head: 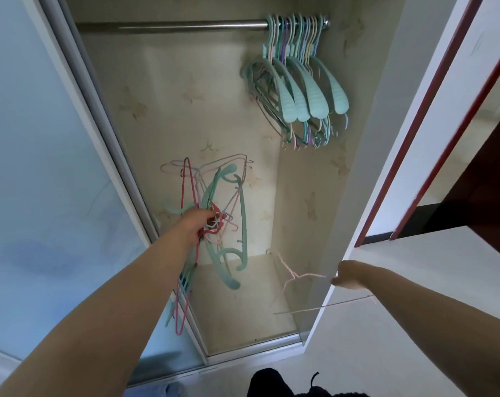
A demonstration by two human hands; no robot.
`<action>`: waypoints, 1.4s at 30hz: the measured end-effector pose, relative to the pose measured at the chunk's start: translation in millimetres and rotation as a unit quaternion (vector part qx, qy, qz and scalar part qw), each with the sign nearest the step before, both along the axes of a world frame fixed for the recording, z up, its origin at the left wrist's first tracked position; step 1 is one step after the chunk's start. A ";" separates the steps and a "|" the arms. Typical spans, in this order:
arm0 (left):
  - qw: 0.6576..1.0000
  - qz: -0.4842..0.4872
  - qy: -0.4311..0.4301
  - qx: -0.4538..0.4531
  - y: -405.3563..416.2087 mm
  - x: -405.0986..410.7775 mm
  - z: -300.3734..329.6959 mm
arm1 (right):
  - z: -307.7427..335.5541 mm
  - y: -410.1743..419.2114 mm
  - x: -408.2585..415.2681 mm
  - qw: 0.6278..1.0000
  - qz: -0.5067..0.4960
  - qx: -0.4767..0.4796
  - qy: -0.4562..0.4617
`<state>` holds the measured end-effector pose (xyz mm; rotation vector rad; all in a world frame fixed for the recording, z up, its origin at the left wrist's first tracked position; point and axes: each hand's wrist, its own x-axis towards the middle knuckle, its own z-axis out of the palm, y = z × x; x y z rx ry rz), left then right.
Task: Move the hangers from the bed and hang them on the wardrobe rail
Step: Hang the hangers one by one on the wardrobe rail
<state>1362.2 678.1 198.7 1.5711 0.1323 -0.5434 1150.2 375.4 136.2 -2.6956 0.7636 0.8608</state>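
Left hand point(195, 226) grips a tangled hanger bundle point(214, 213); right hand point(347, 277) pinches one pink wire hanger point(306, 277). Interlocked hooks may snag, spilling hangers during separation.

Pale patterned wardrobe interior point(185, 110), frosted sliding door point(42, 138), light floor point(357, 353).

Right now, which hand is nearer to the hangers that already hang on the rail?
Right. The right hand, pinching a thin pink hanger, is below the hung hangers. The left hand, gripping a mixed bundle of hangers, is lower left, farther from them.
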 end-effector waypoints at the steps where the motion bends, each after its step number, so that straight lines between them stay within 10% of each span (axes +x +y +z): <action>1: 1.000 0.008 -0.001 -0.007 -1.2 0.0 -1.3 | -1.3 9.4 5.9 0.995 -0.058 0.075 0.016; 10: 0.976 0.091 0.080 -0.180 10.1 -3.2 0.5 | 61.9 83.2 73.1 0.794 -0.296 0.465 -0.258; 27: 0.952 0.005 0.096 -0.290 18.8 -12.7 42.9 | 218.5 146.8 164.5 0.658 -0.119 0.432 -0.606; 42: 0.974 -0.039 -0.003 -0.224 24.2 2.4 77.0 | 248.1 109.9 227.9 0.648 -0.279 0.377 -0.600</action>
